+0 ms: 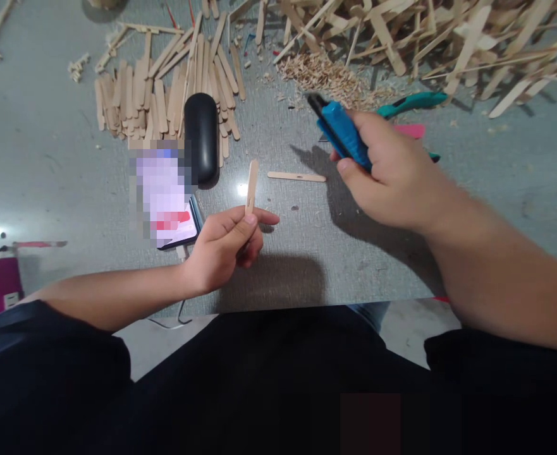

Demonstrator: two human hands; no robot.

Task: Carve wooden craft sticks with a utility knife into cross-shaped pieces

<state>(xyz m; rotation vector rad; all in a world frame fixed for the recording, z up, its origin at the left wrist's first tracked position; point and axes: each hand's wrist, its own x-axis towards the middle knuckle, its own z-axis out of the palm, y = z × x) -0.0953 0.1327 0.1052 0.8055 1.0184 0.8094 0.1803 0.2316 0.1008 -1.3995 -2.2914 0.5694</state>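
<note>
Jutting from pinched left grip (pixel 226 243), pale round-ended stick (pixel 252 182), dark mark (pixel 249 202) perhaps cut, right grip (pixel 389 170) clasping blue tool (pixel 347 136)

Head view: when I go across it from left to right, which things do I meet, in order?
Purple object → phone → black case → held stick → loose stick → blue tool → teal handle.

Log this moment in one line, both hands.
left hand: pinches wooden stick | right hand: grips blue-handled tool, apart from stick | table: another stick lies flat
</note>
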